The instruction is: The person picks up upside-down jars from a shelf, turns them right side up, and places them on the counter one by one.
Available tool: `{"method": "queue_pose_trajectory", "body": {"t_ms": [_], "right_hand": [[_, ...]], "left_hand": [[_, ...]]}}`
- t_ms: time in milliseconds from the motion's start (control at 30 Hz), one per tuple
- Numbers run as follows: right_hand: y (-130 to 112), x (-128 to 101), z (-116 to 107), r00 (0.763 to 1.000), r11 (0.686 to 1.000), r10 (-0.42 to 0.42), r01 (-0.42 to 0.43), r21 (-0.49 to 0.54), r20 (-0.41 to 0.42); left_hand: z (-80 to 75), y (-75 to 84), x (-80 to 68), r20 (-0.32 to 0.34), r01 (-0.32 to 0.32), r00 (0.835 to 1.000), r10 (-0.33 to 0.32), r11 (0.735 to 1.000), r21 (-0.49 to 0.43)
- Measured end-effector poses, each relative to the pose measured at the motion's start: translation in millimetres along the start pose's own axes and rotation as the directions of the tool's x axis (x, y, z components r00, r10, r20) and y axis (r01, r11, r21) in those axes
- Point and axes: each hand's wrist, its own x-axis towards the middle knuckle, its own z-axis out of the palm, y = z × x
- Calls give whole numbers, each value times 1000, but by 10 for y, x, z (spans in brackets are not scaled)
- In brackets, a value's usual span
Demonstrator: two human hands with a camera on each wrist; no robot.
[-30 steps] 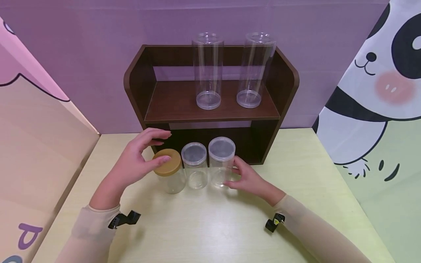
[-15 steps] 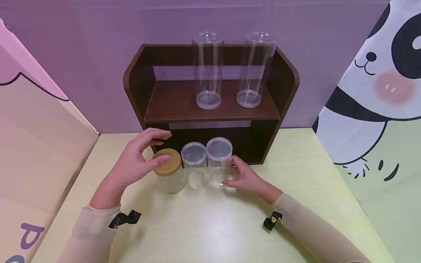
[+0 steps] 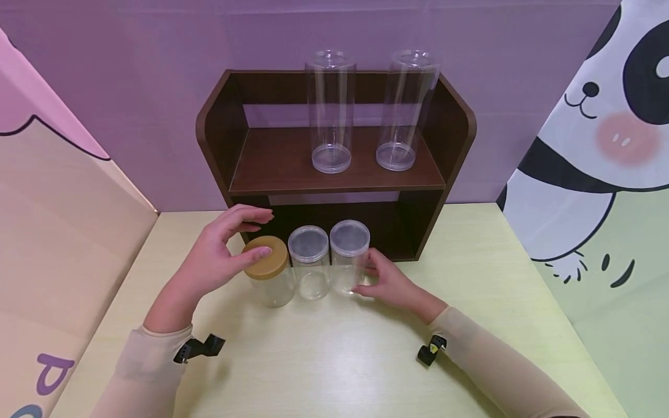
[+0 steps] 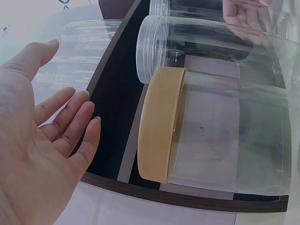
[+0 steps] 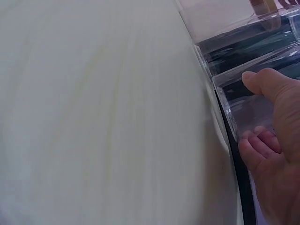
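Three clear jars stand in a row on the table before the lower shelf. The left jar (image 3: 273, 290) has a mustard-yellow ribbed lid (image 4: 161, 124); the middle jar (image 3: 312, 281) and the right jar (image 3: 347, 276) have clear lids. My left hand (image 3: 222, 249) hovers by the yellow lid with fingers spread; its thumb overlaps the lid in the head view, but a gap shows in the left wrist view. My right hand (image 3: 389, 281) holds the right jar low on its side, thumb in front, fingers (image 5: 260, 145) curled round the far side.
Behind the jars stands a dark brown two-tier shelf (image 3: 292, 188). Two tall clear cylinders, a left one (image 3: 331, 116) and a right one (image 3: 405, 116), stand on its upper board. The pale wooden table (image 3: 313, 366) extends toward me, between printed side panels.
My right hand has slid the right jar left against the middle jar, then a touch back to the right. My left hand has stayed nearly still.
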Motion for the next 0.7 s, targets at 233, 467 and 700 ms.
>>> {"method": "queue_pose_trajectory", "body": {"t_ms": [233, 467, 700], "right_hand": [[18, 13, 25, 1000, 1000, -13, 13, 5, 17], [27, 7, 29, 999, 1000, 9, -9, 0, 33], [34, 24, 29, 999, 1000, 11, -11, -8, 38]], "left_hand": [[7, -10, 1, -1, 3, 1000, -3, 1000, -2], [10, -27, 0, -3, -10, 1000, 10, 1000, 0], [8, -22, 3, 3, 2, 1000, -2, 1000, 2]]}}
